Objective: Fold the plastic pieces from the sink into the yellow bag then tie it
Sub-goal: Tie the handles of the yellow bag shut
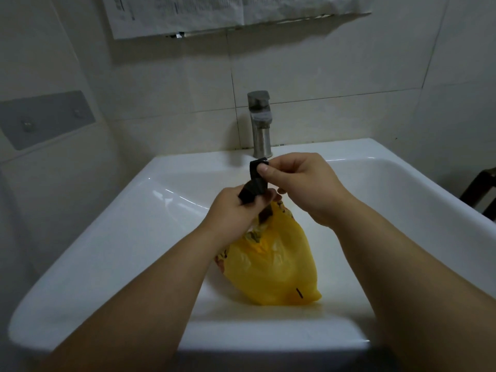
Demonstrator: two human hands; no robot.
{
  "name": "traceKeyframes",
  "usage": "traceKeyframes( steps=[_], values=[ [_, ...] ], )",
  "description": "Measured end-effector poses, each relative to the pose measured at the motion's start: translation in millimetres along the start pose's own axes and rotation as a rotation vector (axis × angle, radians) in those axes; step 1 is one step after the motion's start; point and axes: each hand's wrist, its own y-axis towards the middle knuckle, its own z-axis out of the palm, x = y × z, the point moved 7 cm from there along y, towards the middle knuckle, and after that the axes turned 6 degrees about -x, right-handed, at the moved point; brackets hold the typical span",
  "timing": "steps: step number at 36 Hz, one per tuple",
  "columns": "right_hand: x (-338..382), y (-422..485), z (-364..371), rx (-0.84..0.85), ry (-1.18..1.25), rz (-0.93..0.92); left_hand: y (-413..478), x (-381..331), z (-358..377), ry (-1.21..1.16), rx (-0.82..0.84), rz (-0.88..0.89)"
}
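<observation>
sink (88, 232): wide, free room on both sides; tap (260, 124) close behind.
bag (271, 267): lying in sink, mouth under left hand (233, 210).
left hand: fingers clamped on lower end of black piece (256, 185).
right hand (303, 183): fingers pinching upper end.
step: likely folding; next, pushing piece into bag mouth.

Both hands, left hand (236, 208) and right hand (303, 181), pinch a black plastic piece (255, 181) above the yellow bag (273, 264) in the sink (107, 237)

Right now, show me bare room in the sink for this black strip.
Bare sink floor left of the yellow bag and behind it toward the tap. Crowded: the middle, left hand and right hand over the bag.
</observation>
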Motion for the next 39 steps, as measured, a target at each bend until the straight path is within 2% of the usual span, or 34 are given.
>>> traceKeyframes(
  steps=[4, 8, 11, 14, 20, 25, 33, 39],
  values=[
    [-2, 2, -4, -0.052, 0.000, 0.013, -1, 1, 6, 0.016, 0.066, -0.068],
    [-10, 1, -4, -0.036, 0.042, 0.065, 1, 10, -9, -0.054, -0.060, -0.193],
    [-24, -1, 4, 0.028, -0.160, 0.117, 2, 17, -29, -0.226, -0.227, -0.291],
    [-26, -7, 21, 0.084, -0.401, 0.073, 2, 20, -38, -0.265, -0.302, -0.328],
    [-20, -6, 28, -0.013, -0.600, -0.023, 3, 14, -34, -0.138, -0.298, -0.287],
    [-20, -7, 33, 0.022, -0.757, -0.043, 4, 7, -36, -0.047, -0.346, -0.219],
    [-18, -8, 38, 0.113, -0.750, -0.019, 6, 10, -45, -0.067, -0.428, -0.200],
    [-22, -12, 37, 0.201, -0.632, 0.120, 7, 12, -48, -0.076, -0.456, -0.194]
  ],
)
